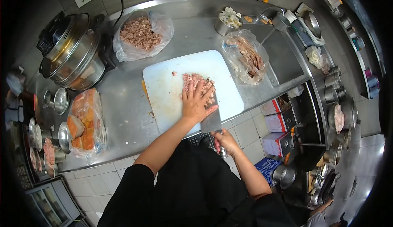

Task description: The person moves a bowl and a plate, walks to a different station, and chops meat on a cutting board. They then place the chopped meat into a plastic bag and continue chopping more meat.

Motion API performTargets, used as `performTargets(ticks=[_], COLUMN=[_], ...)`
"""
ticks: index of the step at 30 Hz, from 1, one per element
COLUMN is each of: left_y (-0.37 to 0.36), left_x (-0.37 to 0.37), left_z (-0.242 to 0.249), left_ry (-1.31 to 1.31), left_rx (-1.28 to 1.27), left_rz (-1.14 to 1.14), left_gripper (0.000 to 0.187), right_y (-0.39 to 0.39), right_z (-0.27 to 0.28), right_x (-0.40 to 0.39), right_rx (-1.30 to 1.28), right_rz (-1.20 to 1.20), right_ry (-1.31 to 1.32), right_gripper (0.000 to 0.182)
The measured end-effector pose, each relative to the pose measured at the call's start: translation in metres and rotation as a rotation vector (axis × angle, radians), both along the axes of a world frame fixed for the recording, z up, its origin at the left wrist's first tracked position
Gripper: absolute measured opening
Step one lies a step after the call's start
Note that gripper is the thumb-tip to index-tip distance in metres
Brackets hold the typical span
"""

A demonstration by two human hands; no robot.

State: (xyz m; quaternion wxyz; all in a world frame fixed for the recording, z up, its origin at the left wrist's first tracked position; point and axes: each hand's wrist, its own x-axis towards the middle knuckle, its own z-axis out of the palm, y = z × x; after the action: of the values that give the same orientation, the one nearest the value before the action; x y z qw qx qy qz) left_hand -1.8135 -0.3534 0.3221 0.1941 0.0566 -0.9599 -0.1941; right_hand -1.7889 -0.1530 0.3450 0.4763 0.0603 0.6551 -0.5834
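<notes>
My left hand (197, 106) lies with fingers spread over a pile of diced meat (192, 79) on the white cutting board (163, 92). Its thumb reaches to the blade of a cleaver (211, 118). My right hand (226, 141) is closed around the cleaver's handle at the board's near edge. The wide blade lies low over the board, its far end beside the meat. Part of the pile is hidden under my left hand. A small loose piece of meat (174, 73) sits apart on the board.
On the steel counter (127, 84) stand a plastic bag of diced meat (141, 34), a bag of meat strips (247, 57), a bag of orange-brown slabs (84, 124) and a glass-bowled cooker (77, 55). A filled metal pot (225, 26) stands near the sink (282, 59).
</notes>
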Motion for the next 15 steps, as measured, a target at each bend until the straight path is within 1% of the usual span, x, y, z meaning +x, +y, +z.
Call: performTargets(ticks=[1,2,4,5,8,10,12,15], left_y=[0.000,0.000,-0.001,0.000,-0.001,-0.003,-0.002,-0.001], left_x=[-0.002,-0.004,-0.007,-0.006,-0.004,-0.002,0.000,-0.002], left_z=[-0.001,-0.005,-0.011,-0.010,-0.012,-0.012,-0.002,0.021], left_ry=[0.061,0.062,0.094,0.187,0.257,0.306,0.344,0.374], left_rx=[0.046,0.042,0.153,0.161,0.146,0.111,0.087,0.091], left_rz=[0.037,0.043,0.099,0.125,0.152,0.159,0.164,0.255], left_gripper=[0.063,0.063,0.050,0.039,0.036,0.036,0.035,0.037], right_y=[-0.005,-0.007,-0.007,-0.007,-0.004,0.001,0.002,0.001], right_z=[-0.002,-0.003,-0.002,-0.003,-0.007,-0.012,-0.002,0.015], right_x=[0.002,0.001,-0.004,-0.007,-0.017,-0.023,-0.029,-0.042], right_rx=[-0.013,-0.025,-0.055,-0.054,-0.086,-0.134,-0.163,-0.176], right_rz=[0.025,0.052,0.104,0.149,0.253,0.345,0.363,0.445], right_ry=[-0.009,-0.019,-0.024,-0.048,-0.075,-0.022,-0.012,0.041], right_gripper=[0.018,0.016,0.017,0.017,0.017,0.016,0.017,0.019])
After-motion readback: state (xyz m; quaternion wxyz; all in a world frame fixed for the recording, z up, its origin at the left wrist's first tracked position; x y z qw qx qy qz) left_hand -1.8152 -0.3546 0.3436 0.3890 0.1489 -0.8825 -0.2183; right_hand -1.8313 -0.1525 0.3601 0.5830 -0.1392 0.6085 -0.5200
